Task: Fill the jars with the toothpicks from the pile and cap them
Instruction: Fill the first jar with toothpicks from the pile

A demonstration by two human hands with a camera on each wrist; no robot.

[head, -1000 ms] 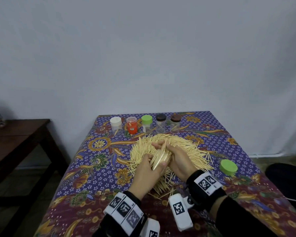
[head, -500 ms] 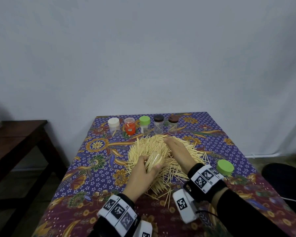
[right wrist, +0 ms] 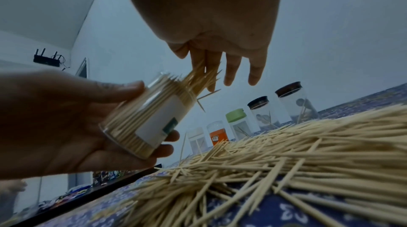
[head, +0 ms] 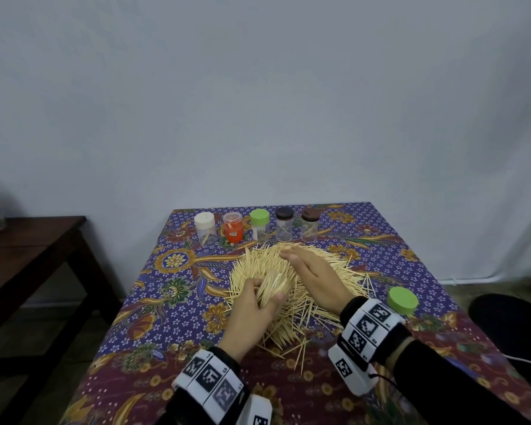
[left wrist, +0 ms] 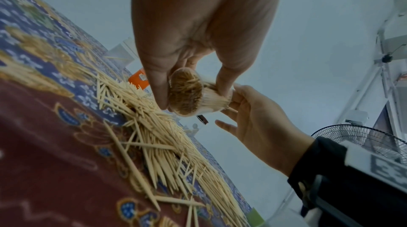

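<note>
Atop floral tablecloth (head: 178, 305), toothpick pile (head: 322, 271).

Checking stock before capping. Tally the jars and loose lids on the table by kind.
Capped jars in the back row: 5
Uncapped jar, held tilted in the left hand, packed with toothpicks: 1
Loose green lid: 1
Total: 7

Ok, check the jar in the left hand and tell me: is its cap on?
No: the jar gripped by the left hand has an open mouth with toothpicks sticking out of it.
</note>
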